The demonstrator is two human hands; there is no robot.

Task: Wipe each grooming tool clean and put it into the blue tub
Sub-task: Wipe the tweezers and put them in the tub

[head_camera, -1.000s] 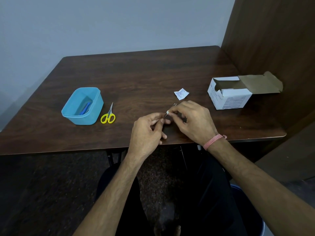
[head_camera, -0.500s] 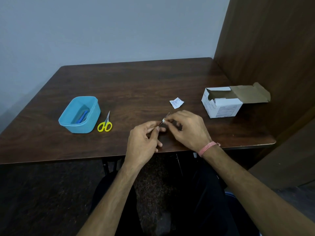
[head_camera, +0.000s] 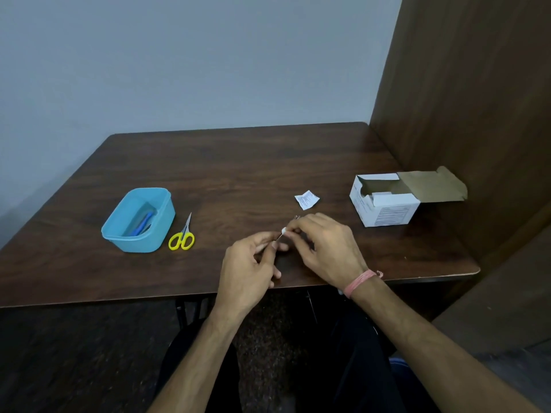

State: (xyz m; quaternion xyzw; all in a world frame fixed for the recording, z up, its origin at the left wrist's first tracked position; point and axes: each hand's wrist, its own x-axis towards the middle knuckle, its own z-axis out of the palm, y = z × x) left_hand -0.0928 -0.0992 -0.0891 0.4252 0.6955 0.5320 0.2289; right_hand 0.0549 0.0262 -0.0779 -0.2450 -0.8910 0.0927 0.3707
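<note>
My left hand pinches one end of a thin metal grooming tool over the table's front edge. Around the tool's shaft my right hand pinches a small white wipe; most of the tool is hidden by fingers. The blue tub stands at the left with a blue-handled tool inside. Small scissors with yellow handles lie just right of the tub.
A torn white wipe wrapper lies beyond my hands. An open white cardboard box sits at the right near a brown wooden partition. The dark wooden table meets a grey wall behind.
The camera tilted up, so the table sits lower in view. My hands stay together on the tool and wipe, with the right fingers shifting slightly along the shaft.
</note>
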